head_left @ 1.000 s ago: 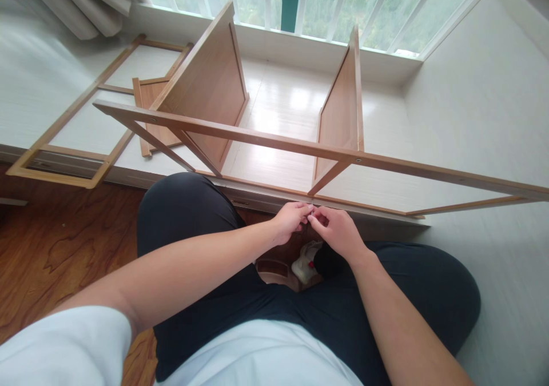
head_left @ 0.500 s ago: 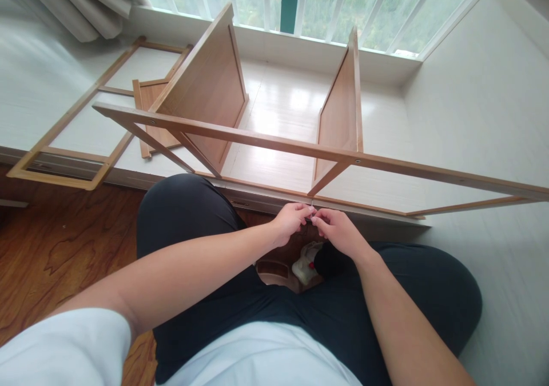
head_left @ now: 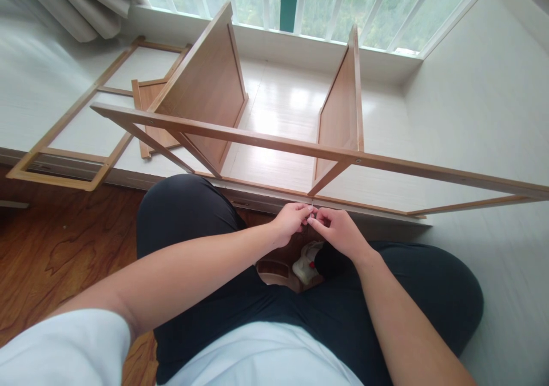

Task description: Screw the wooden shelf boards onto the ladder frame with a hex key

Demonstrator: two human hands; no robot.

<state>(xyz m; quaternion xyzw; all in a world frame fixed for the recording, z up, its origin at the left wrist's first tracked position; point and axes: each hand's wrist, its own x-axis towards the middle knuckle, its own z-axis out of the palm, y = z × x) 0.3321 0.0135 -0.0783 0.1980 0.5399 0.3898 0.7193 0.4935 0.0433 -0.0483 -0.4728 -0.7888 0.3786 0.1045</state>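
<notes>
The left hand (head_left: 290,221) and the right hand (head_left: 338,231) meet fingertip to fingertip just below the near bottom rail (head_left: 369,206) of the wooden shelf frame (head_left: 274,140), both pinched shut on a small pale piece (head_left: 311,210) that may be a screw or peg; it is too small and too covered by the fingers to tell which. That piece sits right at the joined fingertips, so it lies at about 3 o'clock from the left hand and about 10 o'clock from the right, equally close to both. It seems to stand roughly upright, its long axis running from 6 toward 12 o'clock, pointing at the rail that lies just beyond it at 12 o'clock. The rail itself runs crosswise, from 9 toward 3 o'clock, and the foot of the right upright panel (head_left: 341,106) meets the frame just above the hands. At 6 o'clock from the hands, between the person's crossed legs (head_left: 193,214), a small white bag (head_left: 303,262) lies on the wood floor (head_left: 64,243). A loose side frame (head_left: 72,128) lies flat at 10 o'clock, well apart.
</notes>
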